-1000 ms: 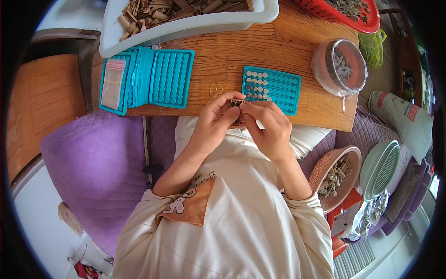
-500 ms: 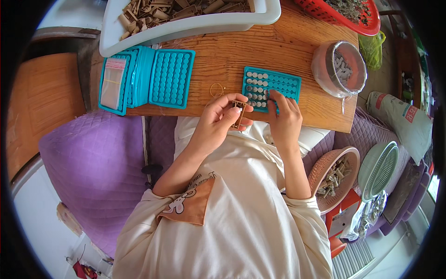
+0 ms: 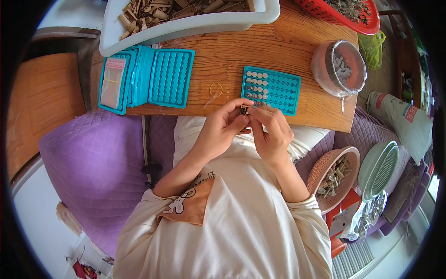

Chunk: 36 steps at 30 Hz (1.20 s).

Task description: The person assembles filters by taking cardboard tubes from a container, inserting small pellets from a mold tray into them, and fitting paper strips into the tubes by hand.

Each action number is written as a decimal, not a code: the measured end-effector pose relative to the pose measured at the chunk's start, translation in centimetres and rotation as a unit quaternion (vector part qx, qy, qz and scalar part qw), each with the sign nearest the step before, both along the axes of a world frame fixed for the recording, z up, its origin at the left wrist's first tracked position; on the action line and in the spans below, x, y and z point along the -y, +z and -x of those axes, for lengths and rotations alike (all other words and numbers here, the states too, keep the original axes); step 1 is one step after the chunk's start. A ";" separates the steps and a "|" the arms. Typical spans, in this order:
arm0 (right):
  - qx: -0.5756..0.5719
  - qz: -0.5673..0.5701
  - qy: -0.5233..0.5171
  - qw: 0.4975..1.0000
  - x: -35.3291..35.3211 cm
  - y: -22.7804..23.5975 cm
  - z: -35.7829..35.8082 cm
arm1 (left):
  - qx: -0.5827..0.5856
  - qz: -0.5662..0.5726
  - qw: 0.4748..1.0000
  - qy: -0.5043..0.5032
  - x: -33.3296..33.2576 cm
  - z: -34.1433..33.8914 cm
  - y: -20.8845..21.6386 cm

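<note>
Case (image 3: 244, 111) sits pinched in the left hand (image 3: 221, 129) near the desk (image 3: 213, 60) edge; the right hand (image 3: 274, 132) meets it, fingers bent, grip hidden. Printed lettering marks the sack (image 3: 402, 122) and shirt (image 3: 251, 218).

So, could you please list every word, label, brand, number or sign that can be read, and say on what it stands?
I don't copy printed wording, but marks stand here:
Pale sack: print on a red patch.
Shirt: dark lettering beside the orange pocket, too small to read.
Clear packet: pink band, too small to tell if it holds text.
</note>
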State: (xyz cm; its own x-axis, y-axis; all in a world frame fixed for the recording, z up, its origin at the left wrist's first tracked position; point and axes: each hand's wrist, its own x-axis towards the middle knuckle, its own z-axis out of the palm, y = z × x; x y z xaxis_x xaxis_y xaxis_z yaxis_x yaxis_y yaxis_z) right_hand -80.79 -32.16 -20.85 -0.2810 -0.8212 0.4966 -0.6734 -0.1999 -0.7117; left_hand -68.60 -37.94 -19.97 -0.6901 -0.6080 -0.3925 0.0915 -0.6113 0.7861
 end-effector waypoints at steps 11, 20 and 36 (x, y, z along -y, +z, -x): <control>-0.018 -0.168 -0.129 0.977 -0.8 -1.4 2.9 | 0.034 0.011 0.997 0.069 1.6 -1.1 0.7; -0.014 -0.189 -0.087 0.978 -0.6 -0.8 2.3 | 0.012 0.000 0.999 0.039 1.4 -1.0 1.6; 0.050 -0.099 0.030 0.993 0.8 3.0 -0.3 | 0.106 0.150 0.981 -0.057 0.8 -1.1 2.4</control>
